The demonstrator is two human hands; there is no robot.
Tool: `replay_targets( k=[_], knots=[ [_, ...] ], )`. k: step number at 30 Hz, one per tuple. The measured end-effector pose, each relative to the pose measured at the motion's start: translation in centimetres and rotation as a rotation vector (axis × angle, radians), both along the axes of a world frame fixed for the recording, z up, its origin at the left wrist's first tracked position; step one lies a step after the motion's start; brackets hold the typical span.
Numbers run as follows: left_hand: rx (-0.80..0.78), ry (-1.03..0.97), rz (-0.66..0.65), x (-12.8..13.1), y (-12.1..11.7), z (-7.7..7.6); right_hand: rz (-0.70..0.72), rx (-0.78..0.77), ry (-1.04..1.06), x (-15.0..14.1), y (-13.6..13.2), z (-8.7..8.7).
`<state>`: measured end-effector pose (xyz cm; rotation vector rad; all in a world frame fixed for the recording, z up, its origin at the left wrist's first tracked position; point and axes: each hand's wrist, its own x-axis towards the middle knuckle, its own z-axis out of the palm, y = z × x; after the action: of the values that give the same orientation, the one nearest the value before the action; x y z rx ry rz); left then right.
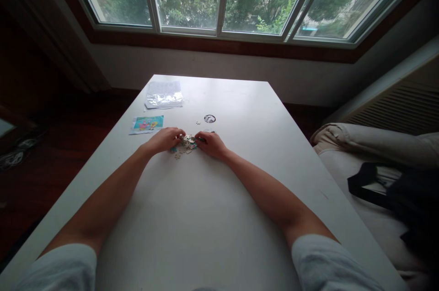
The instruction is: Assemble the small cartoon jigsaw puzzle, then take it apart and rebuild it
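A small heap of jigsaw puzzle pieces (187,142) lies in the middle of the white table (212,218). My left hand (165,139) rests on the table at the heap's left side, fingers curled against the pieces. My right hand (211,143) sits at the heap's right side, its fingertips pinched on the pieces. Both forearms lie flat on the table. A few loose pieces (178,156) lie just in front of the heap, and one single piece (198,123) lies a little beyond it.
A small colourful cartoon picture card (147,124) lies left of my hands. A crinkled clear plastic bag (163,95) is at the far left of the table. A small dark round object (209,119) sits beyond the heap. A cushioned seat with a black bag (408,199) stands at the right.
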<state>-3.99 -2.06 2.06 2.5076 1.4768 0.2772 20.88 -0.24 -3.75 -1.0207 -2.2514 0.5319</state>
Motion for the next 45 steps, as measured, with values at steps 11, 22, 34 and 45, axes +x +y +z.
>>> replay_targets(
  k=[11, 22, 34, 45],
  knots=[
    [0.023, -0.066, 0.014, 0.1, -0.3, 0.7, 0.034, 0.009, 0.125, 0.0, 0.3, -0.2],
    [0.008, -0.087, -0.027, -0.5, 0.3, 0.3, 0.069, -0.032, 0.050, 0.1, 0.1, 0.0],
    [-0.045, 0.054, -0.030, 0.1, -0.5, -0.2, 0.143, 0.012, 0.147, 0.0, -0.2, 0.2],
    [0.030, -0.068, 0.022, 0.3, 0.3, -0.9, -0.185, 0.085, -0.098, 0.1, -0.3, 1.0]
  ],
)
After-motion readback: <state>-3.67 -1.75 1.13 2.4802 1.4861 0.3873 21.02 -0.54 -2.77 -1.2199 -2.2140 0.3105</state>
